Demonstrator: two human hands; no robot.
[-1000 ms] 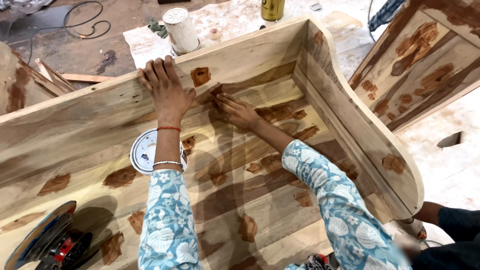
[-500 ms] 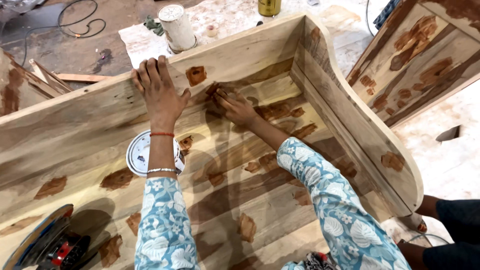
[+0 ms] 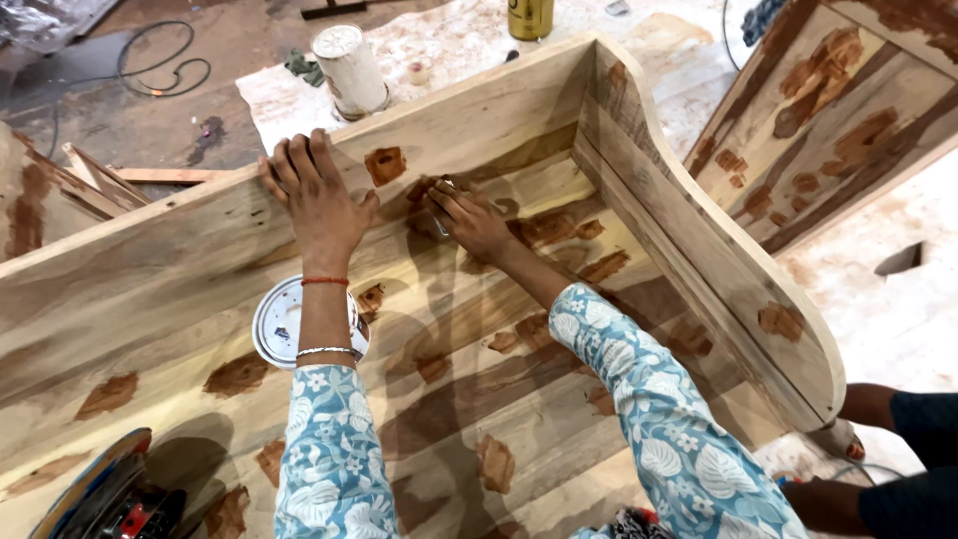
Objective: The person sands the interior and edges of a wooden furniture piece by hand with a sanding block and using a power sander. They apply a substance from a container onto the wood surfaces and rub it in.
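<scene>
The left hand (image 3: pixel 317 195) lies flat and open, fingers spread, pressed against the long back board (image 3: pixel 180 269) of a big pale wooden frame (image 3: pixel 699 260) with brown filler patches all over it; a red thread and a metal bangle sit on that wrist. The right hand (image 3: pixel 469 220) is curled closed around a small thin tool (image 3: pixel 442 205) (too little of it shows to say what kind), its tip pressed to a dark brown patch (image 3: pixel 424 195) in the inner corner where the back board meets the slatted floor of the frame; the two hands are near each other, not touching. A round white tin lid (image 3: pixel 274 324) lies on the slats just under the left forearm. Beyond the frame a white cylinder-shaped can (image 3: pixel 351 70) stands on the dusty floor; a black cable (image 3: pixel 160 70) loops nearby. At the lower right, another person's dark-sleeved arm (image 3: pixel 898 469) reaches in low.
</scene>
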